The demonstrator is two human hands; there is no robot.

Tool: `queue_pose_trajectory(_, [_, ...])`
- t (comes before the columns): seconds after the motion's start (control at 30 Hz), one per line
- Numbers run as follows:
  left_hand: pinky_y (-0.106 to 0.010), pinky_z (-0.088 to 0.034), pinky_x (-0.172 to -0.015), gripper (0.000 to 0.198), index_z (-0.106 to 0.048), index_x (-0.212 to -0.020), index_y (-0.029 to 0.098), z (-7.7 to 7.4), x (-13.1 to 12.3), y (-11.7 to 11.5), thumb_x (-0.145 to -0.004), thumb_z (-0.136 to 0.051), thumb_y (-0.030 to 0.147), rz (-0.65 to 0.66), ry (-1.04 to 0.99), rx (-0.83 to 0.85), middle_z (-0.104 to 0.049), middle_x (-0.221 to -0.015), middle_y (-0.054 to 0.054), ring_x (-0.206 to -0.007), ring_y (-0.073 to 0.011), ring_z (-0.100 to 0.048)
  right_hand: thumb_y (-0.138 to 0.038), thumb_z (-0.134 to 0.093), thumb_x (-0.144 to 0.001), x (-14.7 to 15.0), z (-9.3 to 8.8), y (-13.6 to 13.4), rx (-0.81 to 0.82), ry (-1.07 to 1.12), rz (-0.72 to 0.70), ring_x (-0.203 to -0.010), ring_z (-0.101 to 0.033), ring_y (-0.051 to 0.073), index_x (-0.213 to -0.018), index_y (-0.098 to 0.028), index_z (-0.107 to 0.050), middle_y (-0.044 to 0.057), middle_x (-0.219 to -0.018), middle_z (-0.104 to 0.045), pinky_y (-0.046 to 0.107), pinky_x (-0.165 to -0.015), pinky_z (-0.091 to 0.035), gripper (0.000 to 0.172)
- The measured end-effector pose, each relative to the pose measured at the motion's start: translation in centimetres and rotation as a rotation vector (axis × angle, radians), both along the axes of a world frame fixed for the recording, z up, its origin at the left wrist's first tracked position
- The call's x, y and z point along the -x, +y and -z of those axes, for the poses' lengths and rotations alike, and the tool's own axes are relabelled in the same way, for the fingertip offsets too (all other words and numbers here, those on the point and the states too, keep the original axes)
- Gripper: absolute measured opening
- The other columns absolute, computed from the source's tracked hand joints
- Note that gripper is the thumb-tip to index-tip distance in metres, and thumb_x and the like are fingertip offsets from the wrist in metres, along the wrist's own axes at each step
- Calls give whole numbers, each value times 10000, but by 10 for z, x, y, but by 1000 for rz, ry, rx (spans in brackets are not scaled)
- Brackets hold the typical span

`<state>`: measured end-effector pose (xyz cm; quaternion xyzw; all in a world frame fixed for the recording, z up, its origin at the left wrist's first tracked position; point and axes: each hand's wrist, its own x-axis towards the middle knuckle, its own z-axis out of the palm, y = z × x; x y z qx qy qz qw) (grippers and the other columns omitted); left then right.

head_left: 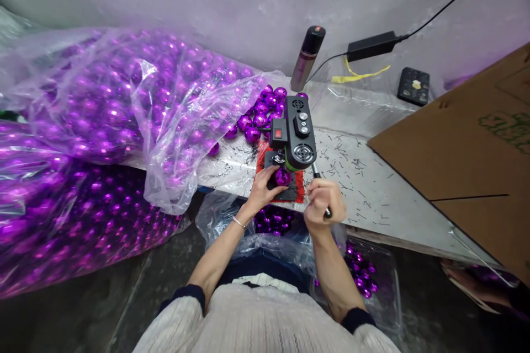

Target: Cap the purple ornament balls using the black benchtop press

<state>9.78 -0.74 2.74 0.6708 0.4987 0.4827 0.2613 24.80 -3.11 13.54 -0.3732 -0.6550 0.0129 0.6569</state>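
A small black bench press machine [298, 133] with a red switch stands on a red mat [261, 161] at the table's front edge. Under its head sits a shiny purple ball [283, 177]. My left hand [265, 187] pinches this ball and holds it on the machine's base. My right hand [323, 204] is closed in a fist round the machine's lever handle [316, 172], which sticks out to the right. A bracelet sits on my left wrist.
Big clear plastic bags of purple balls [103, 105] fill the left side. Loose purple balls [260, 113] lie behind the machine. A bag of balls [275, 220] rests in my lap. A cardboard box [467, 143] stands right. A dark bottle [307, 58], power adapter [370, 46] and black remote [413, 86] are at the back.
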Motion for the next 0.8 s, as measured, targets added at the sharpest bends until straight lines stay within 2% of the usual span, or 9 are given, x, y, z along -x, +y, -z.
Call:
queue_pose_trajectory(0.1, [-546, -477, -1131, 566, -559, -1381, 224, 0, -2, -18, -903, -716, 483, -5, 32, -60, -675, -1350, -158, -1313, -304, -626, -177, -484, -991, 4, -36, -1, 89, 43, 17, -622, -609, 142, -652, -223, -500, -10, -611, -556, 304, -576, -440, 342])
queue_pose_trajectory(0.17, [-568, -443, -1165, 562, -518, -1413, 220, 2, -2, -39, -937, -670, 476, 38, 103, -133, -655, -1373, -172, -1336, -298, -612, -163, -491, -986, 5, -45, -1, 82, 43, 8, -624, -609, 143, -638, -222, -495, -17, -588, -540, 306, -586, -435, 352])
queue_pose_trajectory(0.3, [-611, -390, -1196, 1038, -365, -1535, 187, 2, 11, -64, -746, -725, 756, 107, 215, -230, -541, -1492, -248, -1421, -367, -524, -138, -508, -965, 3, -34, -3, 42, 23, -2, -633, -622, 152, -645, -222, -507, -26, -573, -531, 309, -587, -429, 331])
queue_pose_trajectory(0.37, [-598, -370, -1208, 1015, -365, -1545, 186, -5, 29, -55, -778, -674, 775, -37, 231, -169, -508, -1525, -249, -1457, -376, -475, -134, -510, -959, 1, -25, -3, 37, 6, -7, -637, -628, 160, -651, -224, -519, -23, -581, -539, 314, -585, -431, 321])
queue_pose_trajectory(0.47, [-591, -304, -1236, 604, -512, -1447, 189, -24, 70, -19, -975, -540, 565, -488, 236, 1, -490, -1547, -219, -1491, -366, -416, -129, -506, -956, -1, -19, -4, 40, -4, -31, -647, -638, 163, -660, -222, -524, -22, -591, -550, 316, -599, -442, 310])
queue_pose_trajectory(0.5, [-607, -291, -1231, 558, -528, -1431, 169, -31, 85, -5, -991, -525, 511, -617, 245, 56, -470, -1558, -232, -1491, -385, -401, -125, -508, -954, -1, -19, -4, 39, -3, -37, -651, -641, 162, -662, -221, -522, -24, -591, -550, 313, -603, -443, 308])
queue_pose_trajectory(0.57, [-617, -310, -1203, 523, -520, -1430, 111, -42, 110, 20, -997, -514, 403, -753, 292, 156, -462, -1543, -278, -1456, -419, -423, -113, -508, -951, -1, -19, -4, 34, -5, -42, -656, -647, 159, -664, -219, -518, -27, -589, -549, 308, -610, -444, 306])
queue_pose_trajectory(0.7, [-548, -406, -1142, 571, -488, -1464, 131, -54, 134, 48, -917, -613, 231, -683, 381, 301, -571, -1426, -248, -1347, -405, -538, -81, -501, -945, -1, -19, -4, 23, -21, -47, -677, -651, 158, -683, -219, -521, -29, -601, -555, 307, -633, -448, 297])
queue_pose_trajectory(0.8, [-512, -422, -1143, 629, -502, -1451, 140, -58, 136, 54, -847, -677, 150, -613, 336, 303, -537, -1467, -236, -1348, -389, -550, -82, -501, -944, -2, -17, -4, 24, -32, -53, -691, -651, 159, -692, -218, -527, -27, -612, -557, 305, -639, -443, 287])
